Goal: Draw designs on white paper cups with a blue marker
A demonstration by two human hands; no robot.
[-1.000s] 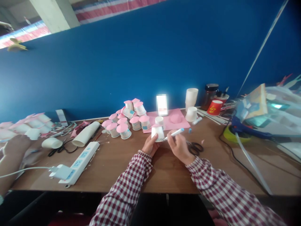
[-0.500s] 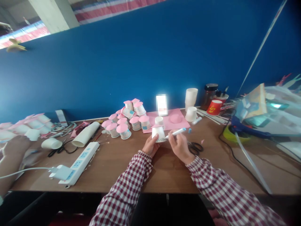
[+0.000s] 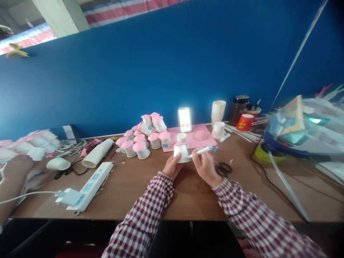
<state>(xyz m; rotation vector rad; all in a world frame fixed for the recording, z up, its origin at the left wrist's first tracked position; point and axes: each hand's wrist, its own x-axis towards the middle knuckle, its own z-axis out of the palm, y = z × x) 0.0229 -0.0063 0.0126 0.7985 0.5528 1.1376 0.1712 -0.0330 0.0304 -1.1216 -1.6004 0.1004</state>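
Observation:
My left hand (image 3: 172,166) is closed around a white paper cup (image 3: 181,152), held upside down above the table, with faint marks near its rim. A white marker with a blue end (image 3: 201,152) is pinched in my right hand (image 3: 206,166); its tip meets the right side of the cup near the rim. Behind the cup, a pink sheet (image 3: 172,132) carries a small white cup (image 3: 181,137) and a pink cone-shaped paper piece (image 3: 200,135). Left of them stand several cups with pink paper roofs (image 3: 141,147). Black-handled scissors (image 3: 224,169) lie by my right hand.
A power strip (image 3: 92,186) with a plugged-in charger is at left, beside a stack of white cups (image 3: 98,154). A co-worker's hand (image 3: 20,166) is at far left. Stacked cups (image 3: 218,111), a red cup (image 3: 245,122) and a plastic bag (image 3: 319,122) are at right.
Almost nothing differs: both hands keep the cup and marker in nearly the same place. The view has shifted very slightly.

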